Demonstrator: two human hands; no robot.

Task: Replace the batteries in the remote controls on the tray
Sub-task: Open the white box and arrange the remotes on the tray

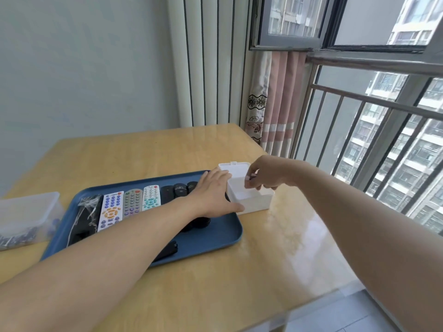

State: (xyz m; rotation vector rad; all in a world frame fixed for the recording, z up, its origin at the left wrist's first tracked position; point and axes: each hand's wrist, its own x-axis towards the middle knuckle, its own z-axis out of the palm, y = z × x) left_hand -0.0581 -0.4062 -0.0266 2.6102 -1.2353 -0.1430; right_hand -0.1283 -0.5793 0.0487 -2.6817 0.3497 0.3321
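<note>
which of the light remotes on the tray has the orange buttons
The leftmost white remote, beside the black bagged one. Its centre ring is orange; the grey remote has purple and green buttons, the third a teal ring.

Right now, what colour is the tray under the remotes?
Blue; the tray shows clearly in the head view.

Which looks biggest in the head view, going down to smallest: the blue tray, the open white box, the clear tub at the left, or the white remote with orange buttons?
1. Blue tray.
2. and 3. Clear tub and white box look alike; the tub is cut off by the frame, so I won't rank them.
4. White remote.
</note>
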